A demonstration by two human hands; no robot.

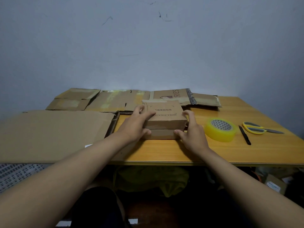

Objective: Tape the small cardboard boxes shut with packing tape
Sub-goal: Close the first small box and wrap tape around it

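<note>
Both hands, left hand (pixel 134 127) and right hand (pixel 191 132), grip the stacked boxes (pixel 166 122) between them.

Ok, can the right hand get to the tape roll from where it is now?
Probably yes. The right hand grips the stacked boxes, and the tape roll sits just to its right on the table with nothing between them.
</note>
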